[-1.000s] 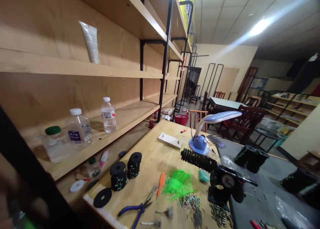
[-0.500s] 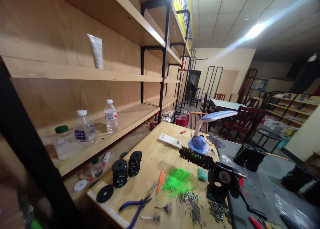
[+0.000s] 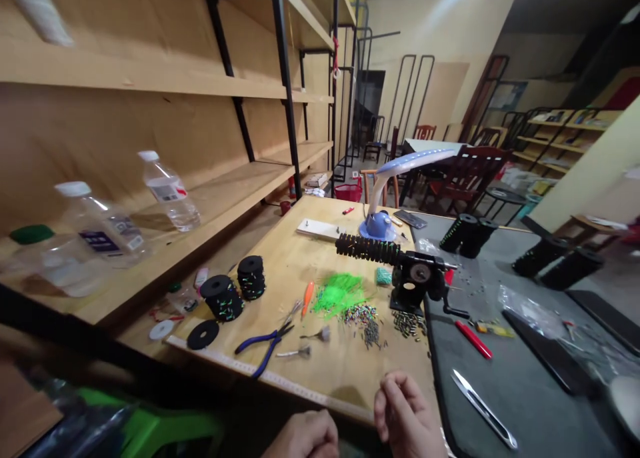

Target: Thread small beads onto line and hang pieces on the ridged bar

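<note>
My left hand [image 3: 305, 437] and my right hand [image 3: 404, 415] sit close together at the bottom edge, just below the near edge of a wooden board [image 3: 345, 378]. Both have curled fingers; whether they pinch anything is too small to see. On the board lie blue-handled pliers [image 3: 265, 343], an orange-handled tool [image 3: 308, 290], a heap of green strands [image 3: 339, 291], a scatter of small beads [image 3: 367, 318] and black spools [image 3: 220, 297]. A black winding device [image 3: 413, 278] carries a long black roll [image 3: 367, 248].
Wooden shelves on the left hold plastic bottles [image 3: 167, 191]. A blue desk lamp [image 3: 380, 221] stands at the board's far end. On the grey table [image 3: 520, 391] lie a metal blade [image 3: 483, 408], a red tool [image 3: 473, 339], black rolls [image 3: 467, 235] and plastic bags. Chairs and racks stand behind.
The view has tilted down and swung right. My two hands have come into sight at the bottom edge. Nothing on the board has moved.
</note>
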A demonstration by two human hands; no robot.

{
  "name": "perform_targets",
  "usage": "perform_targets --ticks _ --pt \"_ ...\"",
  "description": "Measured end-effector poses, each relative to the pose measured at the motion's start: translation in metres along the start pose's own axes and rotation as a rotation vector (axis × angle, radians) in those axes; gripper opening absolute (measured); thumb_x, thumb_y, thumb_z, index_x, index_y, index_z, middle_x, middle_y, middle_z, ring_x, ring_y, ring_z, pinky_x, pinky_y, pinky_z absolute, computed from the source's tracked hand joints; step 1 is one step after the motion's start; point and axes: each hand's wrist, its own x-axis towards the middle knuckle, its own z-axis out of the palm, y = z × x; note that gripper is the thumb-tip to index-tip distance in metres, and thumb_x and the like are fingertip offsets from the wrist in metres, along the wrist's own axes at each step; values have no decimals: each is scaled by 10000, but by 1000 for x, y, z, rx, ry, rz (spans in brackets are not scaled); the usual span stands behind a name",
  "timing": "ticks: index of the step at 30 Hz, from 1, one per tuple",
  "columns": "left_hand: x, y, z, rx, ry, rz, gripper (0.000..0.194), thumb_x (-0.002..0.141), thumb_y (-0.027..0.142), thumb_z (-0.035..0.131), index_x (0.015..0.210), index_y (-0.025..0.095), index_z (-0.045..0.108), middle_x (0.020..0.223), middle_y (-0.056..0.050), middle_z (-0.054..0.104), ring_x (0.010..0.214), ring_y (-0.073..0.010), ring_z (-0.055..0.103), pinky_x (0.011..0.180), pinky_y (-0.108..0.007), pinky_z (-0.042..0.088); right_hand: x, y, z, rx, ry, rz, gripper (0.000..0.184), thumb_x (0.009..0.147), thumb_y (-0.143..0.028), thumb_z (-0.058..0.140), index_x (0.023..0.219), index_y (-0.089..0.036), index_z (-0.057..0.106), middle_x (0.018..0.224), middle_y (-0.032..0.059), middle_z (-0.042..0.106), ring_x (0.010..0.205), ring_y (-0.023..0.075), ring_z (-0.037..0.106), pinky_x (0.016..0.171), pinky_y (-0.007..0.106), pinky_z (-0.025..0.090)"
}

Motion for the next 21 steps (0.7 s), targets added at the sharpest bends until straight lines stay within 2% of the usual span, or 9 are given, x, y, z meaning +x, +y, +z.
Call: perform_targets --ticks 3,6,9,13,15,18,19,21 --pt "1 -20 5 178 -16 113 364 927 488 439 755 220 616 658 -33 588 640 -155 490 604 -245 316 7 -3 -1 25 76 -30 390 646 -450 838 752 -173 584 516 -45 614 393 57 495 385 125 327" --pt "3 -27 10 284 -39 225 306 941 409 438 764 228 609 648 -33 608 617 -159 497 593 -254 318 7 -6 -5 1 106 -41 369 665 -442 827 756 -176 587 531 -39 614 415 64 490 402 134 321" --pt "9 -18 9 319 -47 284 244 936 323 458 773 226 611 661 -44 620 635 -172 533 602 -261 345 7 -7 -9 -55 105 -77 364 690 -462 800 748 -179 579 523 -42 594 402 58 435 397 143 272" --pt "17 14 4 244 -63 307 146 909 253 484 857 214 614 788 -79 667 781 -206 589 727 -282 411 5 -4 -15 -231 100 -120 413 712 -539 751 720 -169 569 465 -83 470 392 43 330 411 156 214" --pt "21 33 2 165 32 261 113 887 233 503 912 204 609 867 -88 676 835 -210 596 760 -285 426 2 0 -17 -330 91 -129 448 716 -585 723 690 -168 563 457 -99 398 407 48 308 425 169 215" --pt "30 57 3 40 240 18 101 868 242 544 856 183 625 795 -53 647 750 -175 581 704 -258 428 -2 7 -19 -434 58 -102 481 715 -638 682 675 -175 561 475 -105 338 416 59 276 421 187 209" --pt "34 63 5 -18 274 -72 101 846 252 573 818 171 627 733 -36 619 688 -159 554 650 -246 417 -3 10 -20 -461 45 -99 479 720 -641 673 674 -177 565 485 -102 333 422 65 273 420 192 213" --pt "45 71 8 -187 276 -199 139 788 264 639 863 147 633 706 -15 582 650 -141 516 611 -235 404 -4 17 -24 -507 20 -120 461 737 -627 662 667 -179 578 510 -86 360 450 81 305 436 200 260"
